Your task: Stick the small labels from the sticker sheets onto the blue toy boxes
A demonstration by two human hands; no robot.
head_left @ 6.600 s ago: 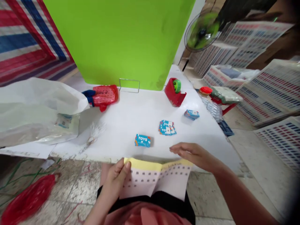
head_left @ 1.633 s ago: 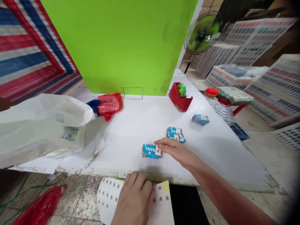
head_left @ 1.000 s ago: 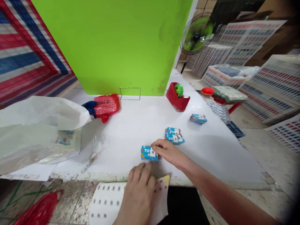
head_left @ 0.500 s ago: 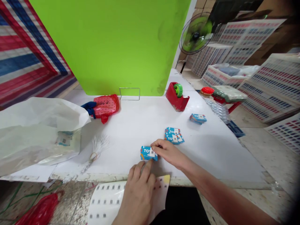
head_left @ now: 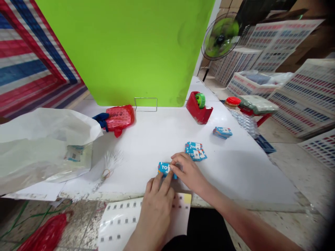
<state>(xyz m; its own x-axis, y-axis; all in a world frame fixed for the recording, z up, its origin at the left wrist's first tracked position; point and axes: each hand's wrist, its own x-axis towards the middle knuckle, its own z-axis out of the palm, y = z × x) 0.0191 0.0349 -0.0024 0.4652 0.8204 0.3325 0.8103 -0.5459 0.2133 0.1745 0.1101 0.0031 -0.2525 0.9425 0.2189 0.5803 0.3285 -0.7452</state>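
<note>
Head: white table (head_left: 146, 136), fan (head_left: 221, 39), crates (head_left: 303, 101); left hand (head_left: 158, 205) spread on cards (head_left: 163, 167), right hand (head_left: 190, 174) pinching label (head_left: 169, 169).

Plastic, metal and paper surfaces
The red bag (head_left: 120, 118) is glossy, crinkled plastic; the wire stand (head_left: 146, 98) looks like thin metal; the green panel (head_left: 125, 48) is smooth, the worktop (head_left: 146, 134) smooth with a rough, worn edge.

blue "toys" cards (head_left: 163, 167) under both hands' fingertips (head_left: 171, 167)
</note>
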